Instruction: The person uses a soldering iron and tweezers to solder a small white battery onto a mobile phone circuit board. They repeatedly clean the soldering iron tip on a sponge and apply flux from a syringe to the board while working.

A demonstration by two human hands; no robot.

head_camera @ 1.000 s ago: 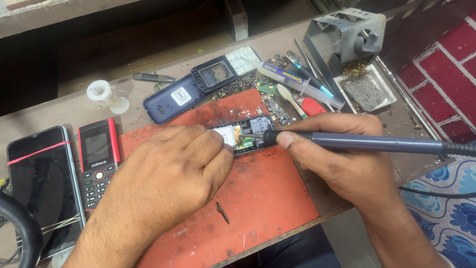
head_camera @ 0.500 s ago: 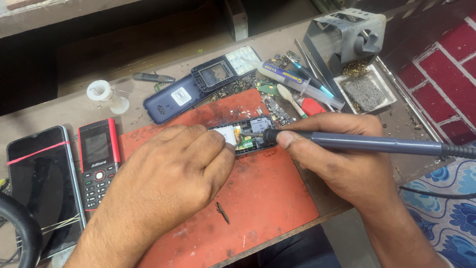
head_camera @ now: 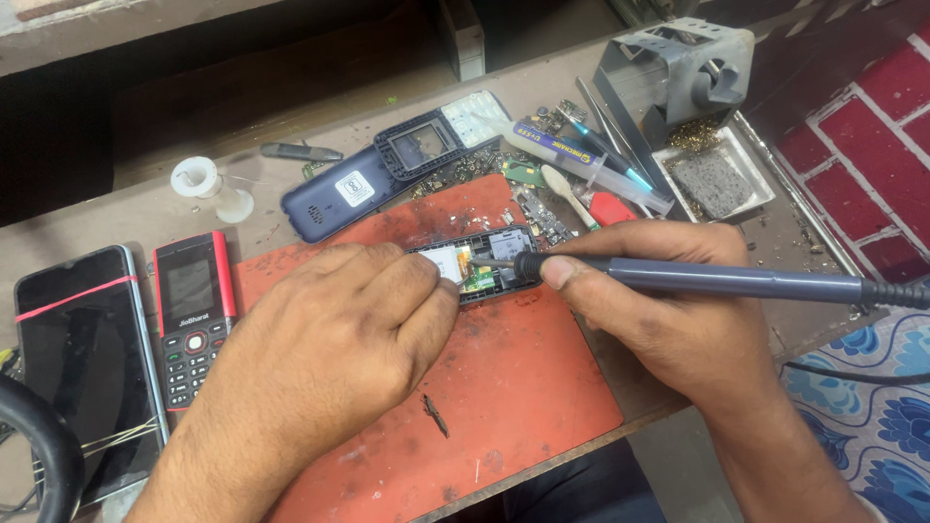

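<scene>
Head view, looking down on a cluttered grey workbench; at centre lies a worn red work mat, scuffed and stained, with a small dark screw-like scrap on its lower middle; on the mat's upper edge, centre frame, sits an opened phone body, its circuit board exposed. The left hand comes in from the lower left, fingers curled down and pressing on the left end of the phone body, pinning it to the mat; the right hand enters from the lower right, closed in a pen grip around a dark soldering iron, whose tip rests on the board, handle and cord running off to the right edge.

Left of frame: a red and black keypad phone lying flat; beside it a black smartphone with a red band across it. Upper left: a white solder spool. Upper centre: a blue phone back cover, a black phone frame touching it, and a pale keypad sheet. Upper right: a syringe-like tube, tweezers, a grey iron stand with a sponge tray.

Right edge: red brick-pattern wall; lower right, blue flowered floor; above the bench, a dark recess.
</scene>
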